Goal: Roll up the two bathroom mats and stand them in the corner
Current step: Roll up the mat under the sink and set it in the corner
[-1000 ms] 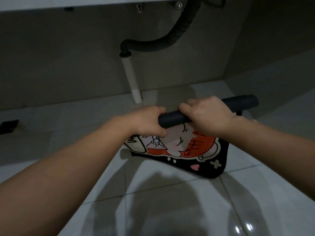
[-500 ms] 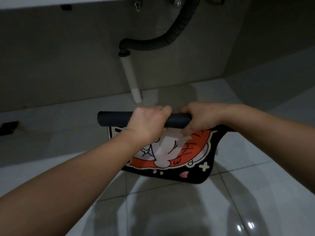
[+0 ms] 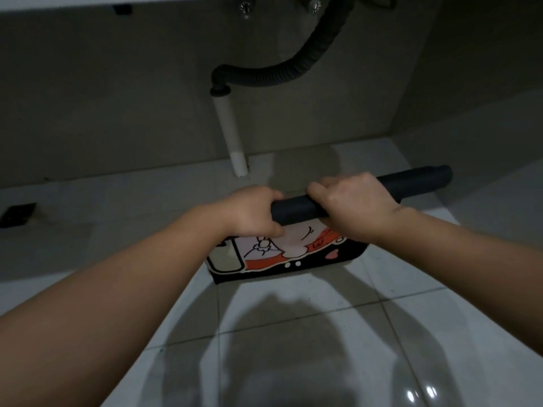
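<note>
Both hands — left hand (image 3: 252, 212), right hand (image 3: 354, 201) — are clenched around the dark rolled portion of a black cartoon-printed bathroom mat (image 3: 282, 254); its unrolled flap hangs below them. Judged soft, limp, light — best gripped mid-roll.

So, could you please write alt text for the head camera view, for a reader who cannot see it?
Two bare hands, left hand and right hand, grip the dark roll of a half-rolled cartoon mat above a pale tiled floor. Behind, a black hose joins a white pipe against the wall.
</note>
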